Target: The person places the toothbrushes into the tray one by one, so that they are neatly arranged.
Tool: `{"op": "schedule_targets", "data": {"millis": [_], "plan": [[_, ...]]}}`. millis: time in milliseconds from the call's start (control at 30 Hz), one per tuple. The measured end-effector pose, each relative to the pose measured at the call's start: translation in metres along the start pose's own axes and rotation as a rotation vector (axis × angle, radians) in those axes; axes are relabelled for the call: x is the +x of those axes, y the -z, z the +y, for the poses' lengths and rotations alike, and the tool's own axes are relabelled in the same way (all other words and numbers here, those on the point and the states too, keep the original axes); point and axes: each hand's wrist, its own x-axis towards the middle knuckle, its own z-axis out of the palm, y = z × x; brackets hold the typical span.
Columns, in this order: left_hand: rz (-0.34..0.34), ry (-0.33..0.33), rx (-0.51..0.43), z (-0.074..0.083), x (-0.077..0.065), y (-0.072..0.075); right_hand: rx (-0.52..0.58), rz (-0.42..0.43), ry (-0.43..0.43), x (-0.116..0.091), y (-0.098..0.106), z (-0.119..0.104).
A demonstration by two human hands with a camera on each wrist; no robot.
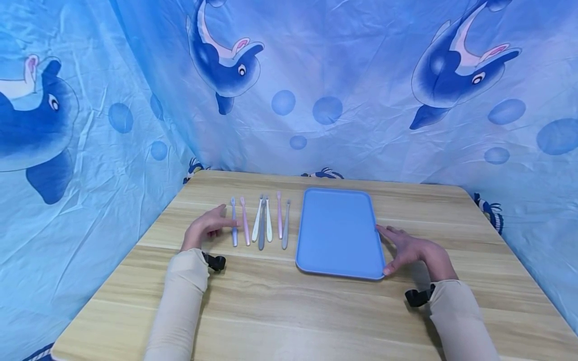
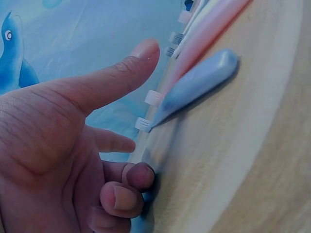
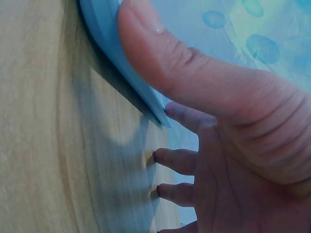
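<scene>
Several toothbrushes lie side by side, left of the middle of the table. My left hand [image 1: 208, 225] is at the left end of this row, its thumb stretched over the blue toothbrush [image 1: 234, 236] and the other fingers loosely bent. In the left wrist view, nothing is between thumb and fingers; a pink toothbrush [image 2: 204, 36] lies beyond the blue one. A blue rectangular tray [image 1: 340, 230] lies flat to the right of the row. At its right edge, my right hand [image 1: 413, 250] is spread, thumb by the near corner and index fingertip farther up the rim.
White toothbrushes [image 1: 269, 225], a dark grey toothbrush [image 1: 262, 235], another pink toothbrush [image 1: 279, 220] and a grey toothbrush [image 1: 285, 233] fill the row up to the tray. A blue dolphin-print curtain [image 1: 298, 120] hangs behind and beside the wooden table [image 1: 293, 316].
</scene>
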Motion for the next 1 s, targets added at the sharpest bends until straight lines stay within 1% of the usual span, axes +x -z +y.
{"op": "schedule_targets", "data": {"millis": [100, 233, 333, 500, 733, 867, 1000], "plan": [[-0.012, 0.011, -0.009, -0.0024, 0.0013, -0.0011, -0.001, 0.000, 0.000, -0.0001, -0.0002, 0.0006], [-0.006, 0.005, 0.012, -0.0034, 0.0017, -0.0017, 0.004, -0.003, 0.000, 0.0000, -0.0006, -0.0005], [-0.009, 0.003, 0.016, -0.0024, 0.0005, -0.0020, 0.002, -0.006, 0.000, 0.0000, -0.0002, -0.0016], [-0.041, 0.015, 0.001, -0.0003, -0.0026, -0.0030, -0.006, -0.001, -0.006, 0.0000, 0.0000, -0.0031], [-0.053, 0.005, 0.027, 0.0024, -0.0044, -0.0053, -0.013, 0.000, -0.011, 0.0014, 0.0005, -0.0012], [-0.051, 0.008, 0.023, 0.0021, -0.0030, -0.0067, -0.016, -0.001, 0.001, 0.0001, 0.0011, -0.0015], [-0.058, 0.010, -0.001, 0.0005, -0.0013, -0.0078, -0.010, -0.002, -0.001, 0.0001, 0.0006, -0.0021]]}}
